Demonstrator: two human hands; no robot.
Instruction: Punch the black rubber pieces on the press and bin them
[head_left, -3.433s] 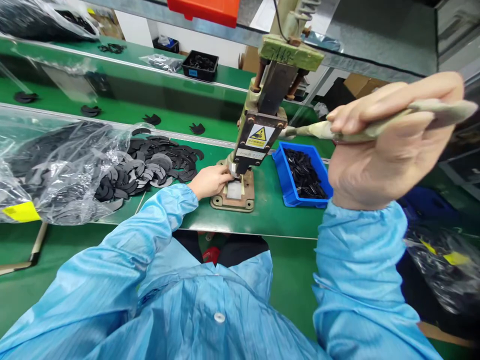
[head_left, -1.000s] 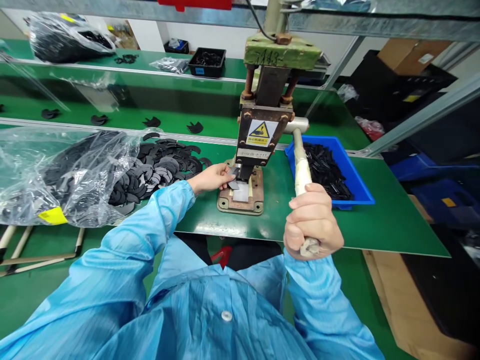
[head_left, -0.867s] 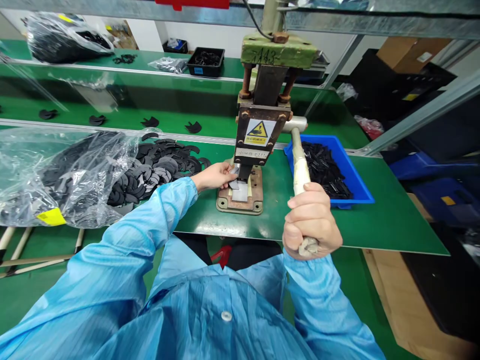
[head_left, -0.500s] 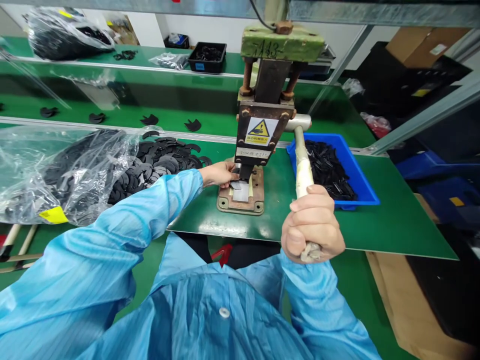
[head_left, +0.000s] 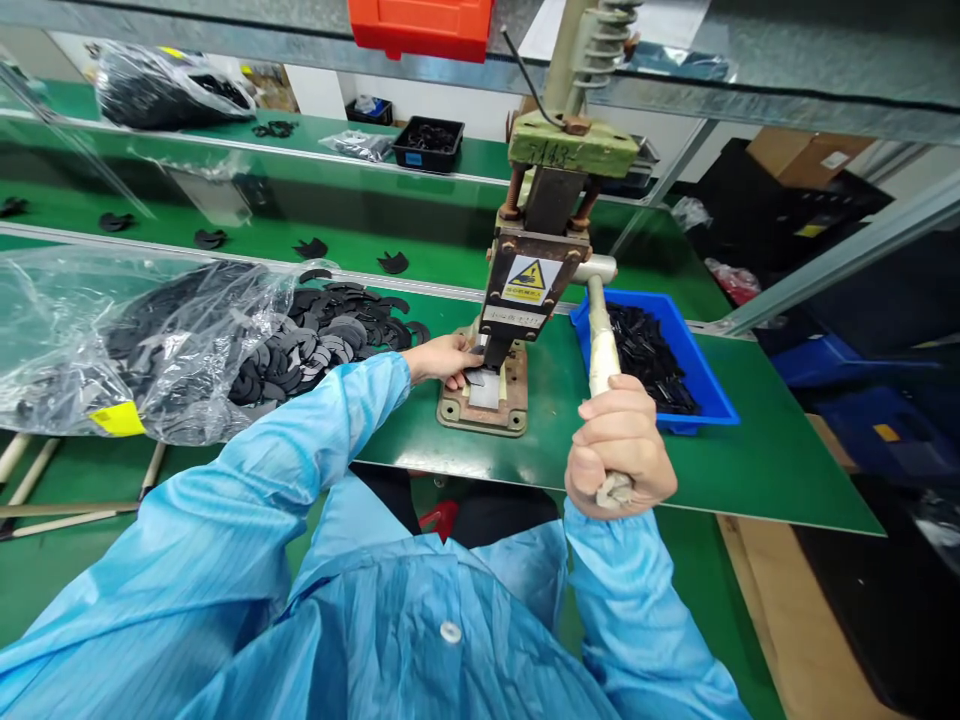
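My right hand (head_left: 621, 445) is wrapped around the taped lever handle (head_left: 602, 345) of a hand press (head_left: 517, 270), near its lower end. At the press base (head_left: 480, 420), my left hand (head_left: 448, 360) pinches a small flat black piece (head_left: 475, 377) against the pale plate under the ram (head_left: 496, 350). Part of the piece is hidden by the fingers and the ram. To the left lies a pile of curved black pieces (head_left: 322, 340), spilling from a clear plastic bag (head_left: 150, 340).
A blue bin (head_left: 724, 410) of black pieces stands right of the press. Behind, several black pieces (head_left: 311, 248) lie spaced along a green strip. A black tray (head_left: 427, 165) sits on the back shelf. An orange-red box (head_left: 420, 25) and a metal shelf edge hang overhead.
The view has tilted up a little, showing more of the shelf above. Both hands keep their places, the left at the press base and the right on the lever.
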